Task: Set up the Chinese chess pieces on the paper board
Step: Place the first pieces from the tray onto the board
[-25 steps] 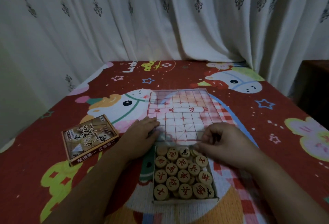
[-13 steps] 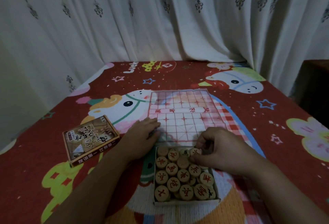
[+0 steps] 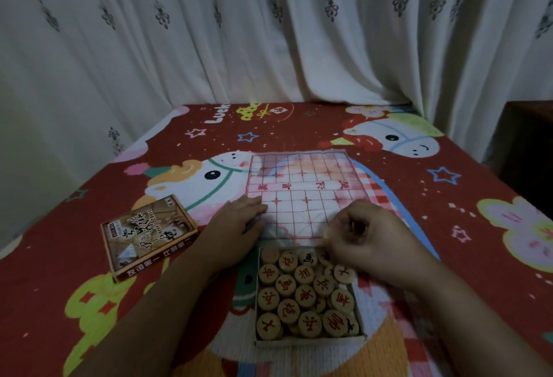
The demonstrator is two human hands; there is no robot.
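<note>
- One paper board [image 3: 302,194]; one tray [image 3: 311,341] touching its near edge, roughly twenty pieces [image 3: 305,296] inside.
- Left hand [image 3: 236,227] flat, fingers straight, pressing board's near-left corner.
- Right hand [image 3: 374,236] curled over tray's far-right corner; blurred, can't tell what's held.

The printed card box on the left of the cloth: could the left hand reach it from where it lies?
Probably yes. The left hand rests flat on a near corner of the paper board, and the printed card box lies just beside it on the cloth, with nothing between them.
</note>
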